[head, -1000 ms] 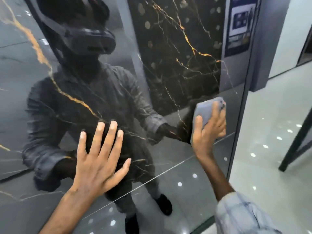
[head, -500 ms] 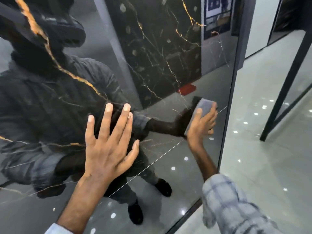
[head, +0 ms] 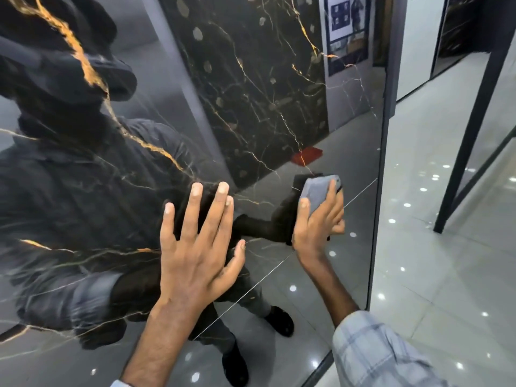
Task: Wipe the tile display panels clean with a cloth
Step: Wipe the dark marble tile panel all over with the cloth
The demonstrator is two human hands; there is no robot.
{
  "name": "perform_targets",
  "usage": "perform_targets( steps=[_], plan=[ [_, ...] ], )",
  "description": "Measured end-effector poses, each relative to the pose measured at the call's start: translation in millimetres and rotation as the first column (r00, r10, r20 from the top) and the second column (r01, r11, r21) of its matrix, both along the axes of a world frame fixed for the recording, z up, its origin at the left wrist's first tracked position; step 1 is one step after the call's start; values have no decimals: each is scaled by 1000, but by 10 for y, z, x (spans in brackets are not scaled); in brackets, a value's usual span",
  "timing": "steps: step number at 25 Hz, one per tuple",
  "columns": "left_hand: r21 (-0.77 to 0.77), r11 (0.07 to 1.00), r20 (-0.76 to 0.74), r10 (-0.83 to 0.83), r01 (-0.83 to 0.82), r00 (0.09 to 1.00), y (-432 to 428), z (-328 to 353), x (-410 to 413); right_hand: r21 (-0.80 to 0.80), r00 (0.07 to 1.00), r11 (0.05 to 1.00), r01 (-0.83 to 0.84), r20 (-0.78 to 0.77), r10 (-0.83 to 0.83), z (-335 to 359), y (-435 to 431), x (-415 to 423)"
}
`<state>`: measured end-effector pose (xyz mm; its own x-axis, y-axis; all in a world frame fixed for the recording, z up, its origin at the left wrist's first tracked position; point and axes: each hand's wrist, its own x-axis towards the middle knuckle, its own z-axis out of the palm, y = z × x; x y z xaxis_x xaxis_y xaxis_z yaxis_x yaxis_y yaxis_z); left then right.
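Note:
A glossy black tile display panel (head: 92, 233) with gold and white veins stands upright and fills the left and middle of the view. My left hand (head: 195, 255) lies flat against it, fingers straight and spread. To its right, my right hand (head: 318, 224) holds a folded grey cloth (head: 317, 192) pressed against the panel near its right edge, thumb and forefinger curled round the cloth. The panel's shine mirrors my body and both arms.
The panel's dark right edge (head: 381, 191) runs top to bottom. Beyond it lies a pale glossy tiled floor (head: 435, 275) with light spots. A black slanted metal frame leg (head: 469, 135) stands on that floor at the right.
The view has dropped lower along the panel. My right hand has carried the cloth down the panel near its right edge. My left hand stays flat on the panel.

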<state>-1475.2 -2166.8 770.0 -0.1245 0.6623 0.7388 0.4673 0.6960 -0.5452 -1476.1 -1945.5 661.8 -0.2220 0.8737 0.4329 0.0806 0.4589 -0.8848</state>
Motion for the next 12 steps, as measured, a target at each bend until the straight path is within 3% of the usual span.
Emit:
perform_targets(
  steps=[3, 5, 7, 9, 10, 12],
  plan=[
    [19, 997, 47, -70, 70, 996, 26, 61, 50, 23, 996, 999, -30, -86, 32, 126, -302, 10],
    [56, 985, 104, -169, 164, 980, -26, 165, 157, 225, 978, 958, -176, -69, 196, -107, -807, 169],
    [117, 981, 61, -164, 156, 985, -220, 337, 240, 536, 948, 797, -280, 25, 316, -357, -909, 294],
    [193, 980, -4, -49, 48, 999, -490, 475, 233, 702, 944, 667, -250, 22, 330, -281, -553, 221],
    [209, 978, -22, 12, -7, 1000, -598, 511, 188, 688, 947, 692, -220, -21, 321, -138, -370, 172],
    [177, 980, -82, 104, -88, 991, -686, 488, 87, 483, 960, 862, -157, -132, 249, 230, -139, 131]
  ],
)
